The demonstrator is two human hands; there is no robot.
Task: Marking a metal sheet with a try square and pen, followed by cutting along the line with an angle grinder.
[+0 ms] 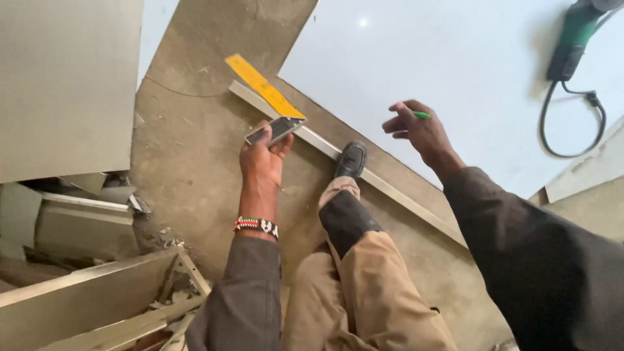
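Square: yellow blade, metal stock, lying across metal bar on concrete floor. Left hand fingers clasp stock. Right hand pinches green pencil over white sheet. Shoe on bar. Grinder beyond.

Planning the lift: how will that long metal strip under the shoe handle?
The metal strip is long and thin, so probably light but whippy at the ends. A shoe pins it; otherwise it would likely slide on the smooth floor.
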